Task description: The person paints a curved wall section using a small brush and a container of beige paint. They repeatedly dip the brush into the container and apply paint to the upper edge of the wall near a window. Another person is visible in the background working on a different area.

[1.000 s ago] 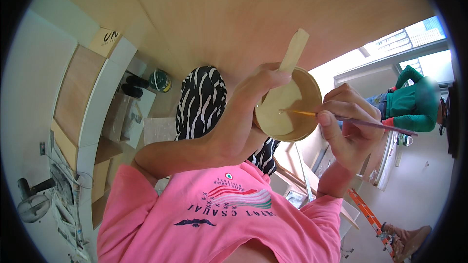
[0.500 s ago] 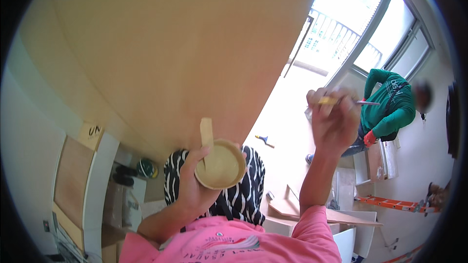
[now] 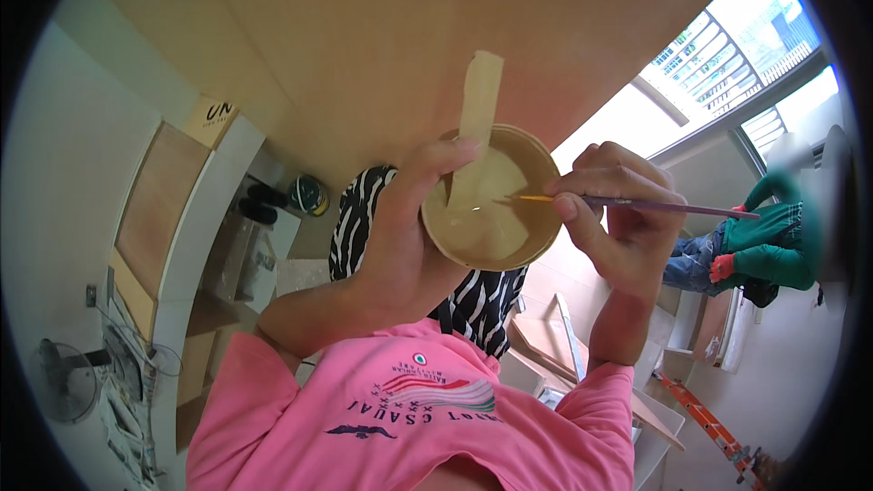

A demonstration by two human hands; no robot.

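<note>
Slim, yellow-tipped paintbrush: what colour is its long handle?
The slim paintbrush's long, straight handle is purplish, showing best in the head view.

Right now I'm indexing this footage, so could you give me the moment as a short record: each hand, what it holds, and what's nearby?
Left hand: left hand holds the cup, thumb over the flat stick
Right hand: right hand grips a thin paintbrush
Brush tip: within the cup's opening; contact unclear
Cup contents: pale cream liquid
Stick: leaning, top above the rim
Right side: co-worker in green; orange ladder
Left side: fan
</note>
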